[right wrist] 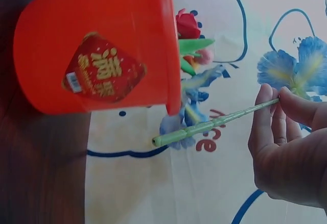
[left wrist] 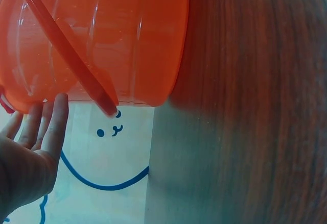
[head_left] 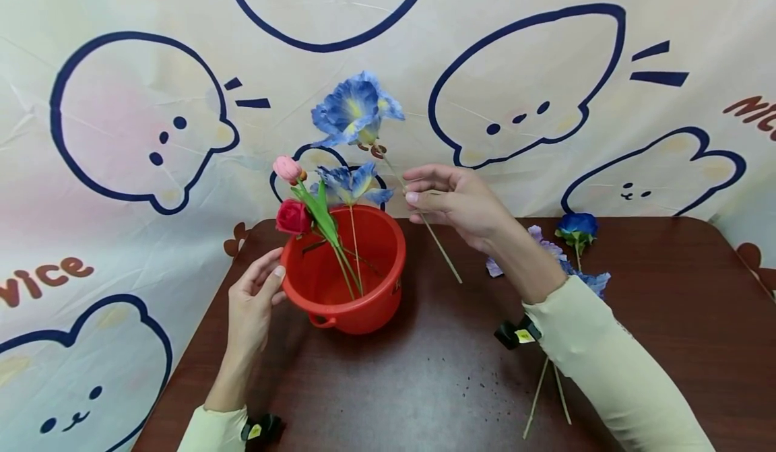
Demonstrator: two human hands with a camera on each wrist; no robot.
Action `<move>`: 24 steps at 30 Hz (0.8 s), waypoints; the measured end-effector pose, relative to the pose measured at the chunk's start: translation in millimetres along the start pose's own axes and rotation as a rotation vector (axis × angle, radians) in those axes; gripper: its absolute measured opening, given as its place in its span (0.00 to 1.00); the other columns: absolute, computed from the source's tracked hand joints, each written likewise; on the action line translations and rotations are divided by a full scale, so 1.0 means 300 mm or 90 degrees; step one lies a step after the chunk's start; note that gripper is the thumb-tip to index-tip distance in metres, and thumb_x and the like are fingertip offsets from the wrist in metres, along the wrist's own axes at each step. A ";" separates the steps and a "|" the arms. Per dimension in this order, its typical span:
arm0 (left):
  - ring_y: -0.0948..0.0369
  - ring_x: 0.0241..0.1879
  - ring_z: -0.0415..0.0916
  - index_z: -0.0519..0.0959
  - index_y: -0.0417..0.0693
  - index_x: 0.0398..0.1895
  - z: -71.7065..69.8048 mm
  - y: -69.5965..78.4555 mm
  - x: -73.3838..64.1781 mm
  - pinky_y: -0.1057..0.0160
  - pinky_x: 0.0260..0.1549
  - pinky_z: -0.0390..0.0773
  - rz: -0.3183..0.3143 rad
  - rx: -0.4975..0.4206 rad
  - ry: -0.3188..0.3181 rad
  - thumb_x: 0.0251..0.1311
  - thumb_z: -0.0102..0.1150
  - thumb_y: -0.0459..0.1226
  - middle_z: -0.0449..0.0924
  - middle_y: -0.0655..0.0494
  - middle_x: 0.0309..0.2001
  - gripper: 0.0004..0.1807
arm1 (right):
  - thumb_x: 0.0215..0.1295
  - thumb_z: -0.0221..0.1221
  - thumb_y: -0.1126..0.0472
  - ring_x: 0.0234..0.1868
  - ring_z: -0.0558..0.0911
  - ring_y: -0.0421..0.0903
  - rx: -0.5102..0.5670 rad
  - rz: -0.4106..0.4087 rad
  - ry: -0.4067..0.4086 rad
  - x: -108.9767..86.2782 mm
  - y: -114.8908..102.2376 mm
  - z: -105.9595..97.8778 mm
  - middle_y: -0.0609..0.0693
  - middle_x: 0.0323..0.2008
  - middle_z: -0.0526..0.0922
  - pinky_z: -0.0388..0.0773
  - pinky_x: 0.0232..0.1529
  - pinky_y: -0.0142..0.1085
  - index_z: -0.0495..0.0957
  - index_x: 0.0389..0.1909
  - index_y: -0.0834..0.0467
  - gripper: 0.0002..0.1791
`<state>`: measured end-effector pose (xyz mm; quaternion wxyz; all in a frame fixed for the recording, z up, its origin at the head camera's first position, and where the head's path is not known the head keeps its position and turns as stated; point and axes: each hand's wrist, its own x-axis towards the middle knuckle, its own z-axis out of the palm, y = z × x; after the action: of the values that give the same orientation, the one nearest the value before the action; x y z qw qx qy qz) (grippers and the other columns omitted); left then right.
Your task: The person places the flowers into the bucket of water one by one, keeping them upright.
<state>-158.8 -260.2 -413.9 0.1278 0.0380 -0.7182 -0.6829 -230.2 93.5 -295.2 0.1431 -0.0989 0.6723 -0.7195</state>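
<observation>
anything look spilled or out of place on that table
Yes, one thing: small dark specks lie scattered on the brown table, to the right of the red bucket and nearer the camera in the head view. They look odd against the otherwise smooth surface, perhaps spilled bits, but are too small to identify.

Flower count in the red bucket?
3 visible in the head view: pink tulip, red rose just below it, and blue flower to their right. More could be hidden behind these.
</observation>
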 end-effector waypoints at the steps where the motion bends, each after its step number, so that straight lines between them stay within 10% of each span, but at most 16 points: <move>1: 0.67 0.44 0.90 0.77 0.41 0.72 0.000 0.000 0.000 0.67 0.43 0.90 -0.002 -0.001 0.000 0.78 0.60 0.38 0.88 0.62 0.51 0.24 | 0.74 0.66 0.66 0.47 0.88 0.49 0.002 -0.004 -0.002 0.005 -0.004 0.009 0.58 0.56 0.83 0.92 0.48 0.36 0.79 0.68 0.57 0.23; 24: 0.68 0.47 0.89 0.75 0.43 0.75 0.008 0.017 -0.009 0.68 0.44 0.90 -0.025 0.007 0.004 0.79 0.60 0.40 0.87 0.62 0.53 0.25 | 0.73 0.66 0.70 0.36 0.90 0.47 0.071 -0.057 -0.020 0.068 -0.038 0.154 0.52 0.45 0.86 0.92 0.44 0.37 0.81 0.66 0.60 0.22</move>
<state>-156.2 -256.9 -409.4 0.1159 0.0550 -0.7207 -0.6813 -234.8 43.9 -281.4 0.1266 -0.1326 0.6239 -0.7597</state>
